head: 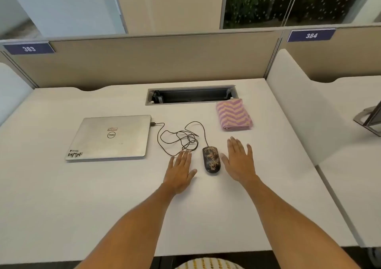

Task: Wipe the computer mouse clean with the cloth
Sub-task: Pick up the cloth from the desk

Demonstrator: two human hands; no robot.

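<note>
A dark computer mouse (211,160) with pale scribbled markings lies on the white desk (103,196). Its black cable (181,137) loops in a tangle to the left and plugs into a shut silver laptop (111,137). A folded pink and tan zigzag cloth (234,114) rests behind and to the right of the mouse. My left hand (180,170) lies flat, palm down, just left of the mouse. My right hand (240,161) lies flat just right of it. Both hands hold nothing and neither touches the mouse.
An open cable tray slot (190,95) is cut into the desk behind the cloth. A beige partition (144,62) stands along the back. A white side divider (292,114) bounds the desk on the right.
</note>
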